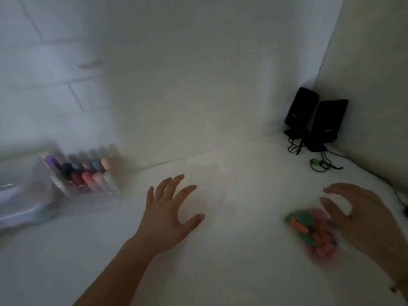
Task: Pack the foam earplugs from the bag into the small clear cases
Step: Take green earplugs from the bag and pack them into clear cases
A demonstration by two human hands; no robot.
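The person stands at a white table point(220, 272) and the work is only at its beginning, as I judge it. The right hand point(364, 219) hangs over the bag of foam earplugs point(311, 234), its fingers spread and bent like a claw, holding nothing; the bag lies just under and beside the fingertips, toward the thumb side. I cannot tell if any finger touches it, because the picture is blurred. The left hand point(170, 215) is also spread, its fingers apart, above bare table with nothing beneath them. Well beyond its little finger stands a clear organizer point(72, 186) with coloured tubes. I see no small clear cases anywhere. Two black speakers point(315, 115) sit in the far corner. The next move, I think, asks the right fingers to close on the bag and bring it nearer, and then the cases must be found.
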